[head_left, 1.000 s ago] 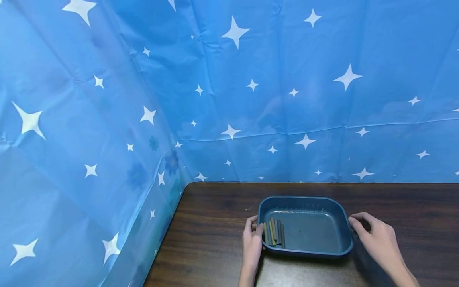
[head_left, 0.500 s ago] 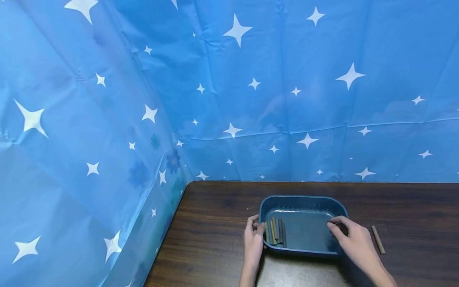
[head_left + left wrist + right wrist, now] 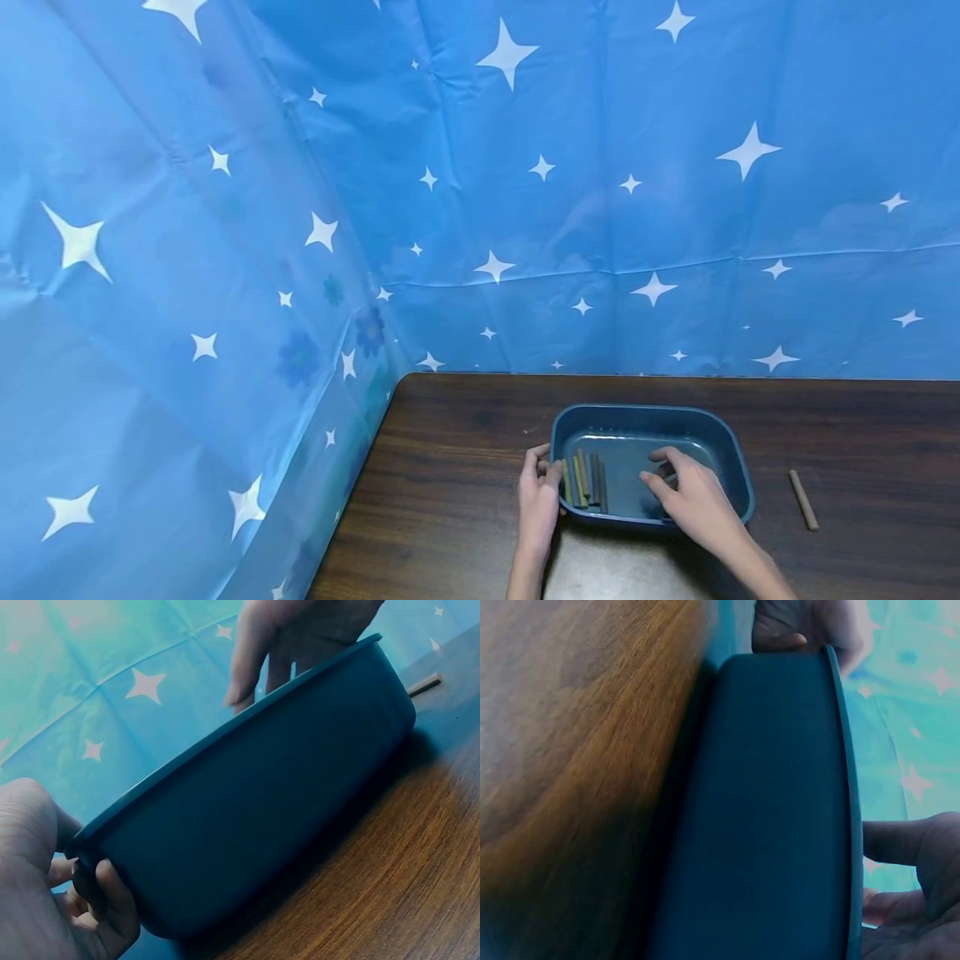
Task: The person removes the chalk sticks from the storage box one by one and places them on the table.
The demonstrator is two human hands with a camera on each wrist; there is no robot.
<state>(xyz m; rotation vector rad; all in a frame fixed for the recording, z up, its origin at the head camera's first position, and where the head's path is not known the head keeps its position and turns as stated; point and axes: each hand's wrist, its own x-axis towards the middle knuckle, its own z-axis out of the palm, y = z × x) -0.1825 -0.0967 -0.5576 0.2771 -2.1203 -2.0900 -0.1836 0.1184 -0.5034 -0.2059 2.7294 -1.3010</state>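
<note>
my left hand (image 3: 540,500) grips the left short end of the dark blue plastic tray (image 3: 731,450), thumb over the rim and the other fingers (image 3: 112,904) curled under the lip on the outside wall. the tray sits flat on the dark wood desk (image 3: 450,500), near the front edge and a little right of the desk's left corner.

inside the tray, along its left end and right beside my left thumb, a small row of short sticks (image 3: 585,479) lies side by side, olive and darker brown ones, all lengthwise front to back. i cannot tell exactly how many.

my right hand (image 3: 693,500) reaches over the front rim into the middle of the tray, palm down, fingers (image 3: 660,467) loosely bent and spread a little, tips low over the tray floor. i cannot tell if anything is pinched between them; nothing shows in them from the head view, and the right wrist view only catches the tray's outer wall (image 3: 780,810) and a bit of my bent fingers (image 3: 907,847) past the rim.

one more brown stick (image 3: 803,499) lies alone on the desk, well apart from the tray on its right side.

a blue plastic sheet with white stars (image 3: 525,208) hangs behind the desk and along its left side.
</note>
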